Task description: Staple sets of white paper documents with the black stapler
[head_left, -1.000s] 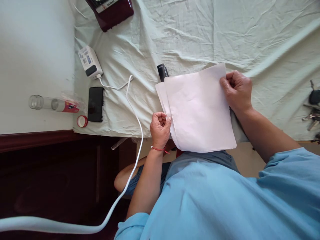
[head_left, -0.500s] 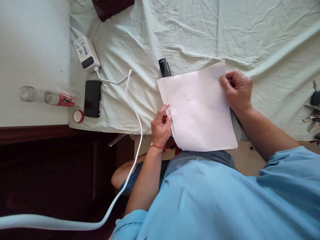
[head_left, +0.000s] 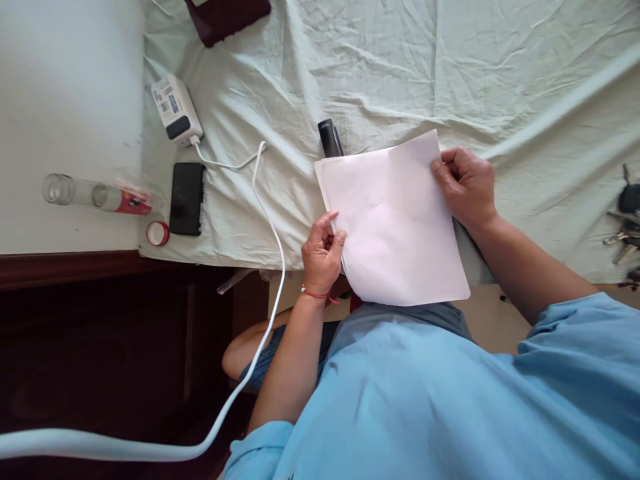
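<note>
Pinching the stack of white paper (head_left: 395, 220) at opposite edges, both hands are closed on it: the left hand (head_left: 323, 257) at the 9 o'clock edge, the right hand (head_left: 465, 187) at the 2 o'clock corner. The sheets hang over the near edge of the sheet-covered bed (head_left: 350, 80). A black stapler (head_left: 330, 138) touches the top edge at 11 o'clock. Open sheet lies toward 12 o'clock; keys (head_left: 625, 220) sit well apart at 3 o'clock, a phone (head_left: 187, 198) at 9.

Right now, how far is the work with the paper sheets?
The sheets already lie in one nearly even stack. In hand: the right hand grips the far edge, and the left hand pinches the near edge. Left: the stapler behind them is untouched.
</note>
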`<state>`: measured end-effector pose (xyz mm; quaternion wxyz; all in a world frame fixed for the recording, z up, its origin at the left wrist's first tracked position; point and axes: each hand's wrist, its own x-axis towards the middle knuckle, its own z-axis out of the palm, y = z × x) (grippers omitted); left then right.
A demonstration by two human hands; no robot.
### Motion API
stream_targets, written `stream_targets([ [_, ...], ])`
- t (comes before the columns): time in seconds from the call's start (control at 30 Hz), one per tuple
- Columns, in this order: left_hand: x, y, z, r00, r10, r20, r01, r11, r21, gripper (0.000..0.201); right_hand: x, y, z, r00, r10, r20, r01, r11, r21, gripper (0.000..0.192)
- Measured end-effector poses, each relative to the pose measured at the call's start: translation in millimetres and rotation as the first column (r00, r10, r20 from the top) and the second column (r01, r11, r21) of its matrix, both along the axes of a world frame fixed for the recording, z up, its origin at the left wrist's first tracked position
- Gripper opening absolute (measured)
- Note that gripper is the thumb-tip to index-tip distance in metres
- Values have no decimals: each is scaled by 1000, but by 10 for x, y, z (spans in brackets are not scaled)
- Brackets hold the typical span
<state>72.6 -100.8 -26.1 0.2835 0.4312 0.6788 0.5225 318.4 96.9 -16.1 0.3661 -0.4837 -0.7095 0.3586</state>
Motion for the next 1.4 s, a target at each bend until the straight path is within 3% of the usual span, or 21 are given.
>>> stream_targets([
  [0.2, 18, -15, -14, 995, 54, 81, -57, 998, 31, 75, 28, 60, -85, 1000, -17, -3, 17, 996, 88, 32],
  [0.47, 71, -79, 48, 992, 75, 97, -80, 995, 58, 79, 108, 125, -96, 1000, 29, 11, -29, 1000, -3, 56],
  [0.57, 139, -89, 46, 986, 60, 153, -65, 997, 33, 81, 119, 86, 14, 996, 91, -19, -92, 991, -97, 58],
  [0.67, 202, -84, 53, 969, 70, 236, -72, 997, 0, 83, 98, 10, 133, 964, 143, -224, -207, 933, -294, 54],
  [0.77, 221, -58, 84, 940, 119, 320, -116, 993, -29, 86, 54, -59, 198, 920, 90, -381, -260, 867, -424, 51],
  [0.87, 210, 5, 129, 880, 169, 444, -165, 985, -47, 81, 13, -104, 214, 909, 53, -413, -257, 852, -456, 46],
  [1.03, 276, 169, 185, 808, 108, 579, -106, 994, -39, 52, -21, -152, 186, 928, 131, -350, -269, 883, -385, 47],
  [1.17, 331, 229, 165, 816, 173, 552, -177, 983, -47, 46, -16, -171, 129, 953, 213, -217, -268, 926, -266, 51],
  [1.3, 313, 213, 134, 831, 246, 499, -258, 965, -48, 43, -24, -177, 106, 974, 152, -166, -181, 968, -172, 55],
  [1.4, 360, 209, 137, 864, 167, 475, -171, 985, -37, 43, -35, -174, 103, 981, 106, -161, -132, 978, -160, 55],
])
